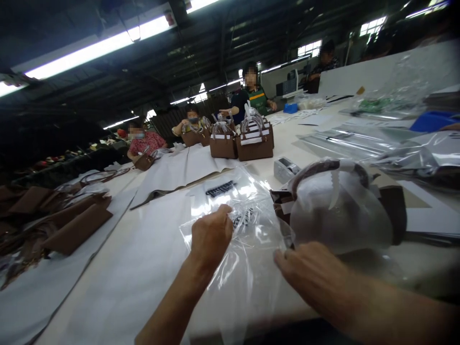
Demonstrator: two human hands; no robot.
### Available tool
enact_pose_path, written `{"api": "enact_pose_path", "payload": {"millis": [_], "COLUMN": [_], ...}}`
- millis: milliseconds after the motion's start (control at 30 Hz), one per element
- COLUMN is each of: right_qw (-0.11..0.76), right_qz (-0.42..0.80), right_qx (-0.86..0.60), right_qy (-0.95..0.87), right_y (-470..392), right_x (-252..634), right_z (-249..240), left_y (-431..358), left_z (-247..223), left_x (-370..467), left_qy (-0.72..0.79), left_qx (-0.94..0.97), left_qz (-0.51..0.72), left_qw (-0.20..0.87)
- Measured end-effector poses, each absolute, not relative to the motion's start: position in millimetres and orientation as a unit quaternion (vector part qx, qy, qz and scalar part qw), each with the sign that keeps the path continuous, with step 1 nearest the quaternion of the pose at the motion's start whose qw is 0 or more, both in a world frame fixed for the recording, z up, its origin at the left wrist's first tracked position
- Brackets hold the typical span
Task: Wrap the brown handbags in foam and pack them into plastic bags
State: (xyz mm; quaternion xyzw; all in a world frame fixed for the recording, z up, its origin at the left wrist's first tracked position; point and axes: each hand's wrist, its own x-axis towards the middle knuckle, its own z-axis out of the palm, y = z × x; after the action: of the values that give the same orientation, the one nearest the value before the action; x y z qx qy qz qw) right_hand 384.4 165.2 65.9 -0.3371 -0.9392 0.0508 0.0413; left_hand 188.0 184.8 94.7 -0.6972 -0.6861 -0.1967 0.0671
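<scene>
A clear plastic bag (247, 258) with dark printing lies spread on the white-covered table before me. My left hand (212, 231) is closed on its left part, near the printing. At the bag's right edge, my right hand (311, 268) has its fingers pressed together on the plastic. Just beyond my right hand stands a brown handbag (393, 211), its front covered by a whitish translucent wrap and its handle wrapped too. A tape dispenser (285, 168) sits behind the handbag's left side.
Several brown handbags (255, 146) stand farther back on the table (168, 230). Brown bag pieces (79, 227) are heaped at the left. Clear plastic sheets (345, 141) and a blue item (433, 121) lie at the right. Several people are at work beyond.
</scene>
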Motion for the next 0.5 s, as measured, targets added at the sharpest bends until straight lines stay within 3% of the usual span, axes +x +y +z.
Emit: {"api": "enact_pose_path", "payload": {"millis": [233,367,500], "right_qw": [0.168,0.183,0.231], "right_qz": [0.245,0.248,0.215], "right_qx": [-0.428,-0.442,-0.416], "right_qy": [-0.854,-0.843,-0.853], "right_y": [185,212,229], "right_x": [321,302,305], "right_z": [29,13,17], "left_y": [147,130,132], "left_z": [88,83,92], "left_x": [232,246,224], "left_qy": [-0.62,-0.589,-0.656], "left_qx": [-0.748,-0.774,-0.718], "left_qz": [-0.172,-0.145,-0.164], "left_qw": [0.163,0.182,0.164]}}
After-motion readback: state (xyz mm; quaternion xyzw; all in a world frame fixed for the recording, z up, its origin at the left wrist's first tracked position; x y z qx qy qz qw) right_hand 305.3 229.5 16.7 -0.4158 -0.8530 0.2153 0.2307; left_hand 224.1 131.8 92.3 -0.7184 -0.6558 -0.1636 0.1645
